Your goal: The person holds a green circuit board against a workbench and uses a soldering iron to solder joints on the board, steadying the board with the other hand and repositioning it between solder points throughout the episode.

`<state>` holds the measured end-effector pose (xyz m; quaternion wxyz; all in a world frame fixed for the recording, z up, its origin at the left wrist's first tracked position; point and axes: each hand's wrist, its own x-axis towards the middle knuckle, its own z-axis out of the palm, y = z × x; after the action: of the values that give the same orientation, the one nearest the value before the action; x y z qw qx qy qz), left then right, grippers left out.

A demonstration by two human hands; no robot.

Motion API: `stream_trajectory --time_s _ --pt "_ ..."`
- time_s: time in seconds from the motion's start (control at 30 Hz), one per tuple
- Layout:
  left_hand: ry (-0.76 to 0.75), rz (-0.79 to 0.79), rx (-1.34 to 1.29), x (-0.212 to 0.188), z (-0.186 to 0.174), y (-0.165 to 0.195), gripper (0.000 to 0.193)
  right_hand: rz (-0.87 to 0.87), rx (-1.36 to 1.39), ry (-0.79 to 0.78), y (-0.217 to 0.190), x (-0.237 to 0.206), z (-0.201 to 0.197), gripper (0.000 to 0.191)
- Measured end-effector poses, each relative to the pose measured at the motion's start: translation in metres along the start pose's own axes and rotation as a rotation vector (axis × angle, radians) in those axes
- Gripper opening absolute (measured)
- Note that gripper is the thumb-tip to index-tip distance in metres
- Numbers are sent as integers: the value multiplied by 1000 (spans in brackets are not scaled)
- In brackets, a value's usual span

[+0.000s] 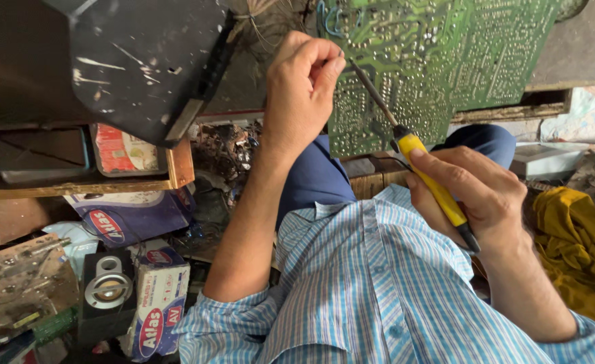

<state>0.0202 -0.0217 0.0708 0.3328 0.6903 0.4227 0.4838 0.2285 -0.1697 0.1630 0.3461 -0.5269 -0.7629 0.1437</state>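
Note:
A green circuit board stands tilted in front of me, solder side facing me. My right hand grips a soldering iron by its yellow handle. Its metal shaft slants up and left, and the tip meets the board beside my left fingertips. My left hand is raised against the board's left part. Its thumb and forefinger are pinched on what looks like a thin wire, barely visible next to the iron's tip. My blue-and-white striped shirt fills the bottom of the view.
A scratched black panel hangs over the upper left. A wooden shelf below it holds boxes. A small black speaker, cartons and another bare board crowd the lower left. A yellow cloth lies on the right.

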Motion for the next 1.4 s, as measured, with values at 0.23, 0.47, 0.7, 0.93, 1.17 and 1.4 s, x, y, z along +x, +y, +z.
stream_trajectory --time_s 0.23,0.47,0.7,0.93,1.17,1.4 --pt "-5 -47 -30 2 0 0 7 162 47 -14 -18 10 -4 28" --pt "-1 -51 -22 1 2 -2 7 138 -9 -64 -18 11 -9 29" --pt "-6 -51 -37 1 2 1 7 164 -10 -36 -15 10 -7 27" --pt "-4 -58 -33 0 2 -1 7 101 -69 -57 -25 13 -7 29" --pt "4 -47 -26 0 2 -3 8 224 -17 27 -31 24 -5 21" --pt "14 -22 -8 -1 2 -3 8 226 -44 -51 -50 41 -12 24"
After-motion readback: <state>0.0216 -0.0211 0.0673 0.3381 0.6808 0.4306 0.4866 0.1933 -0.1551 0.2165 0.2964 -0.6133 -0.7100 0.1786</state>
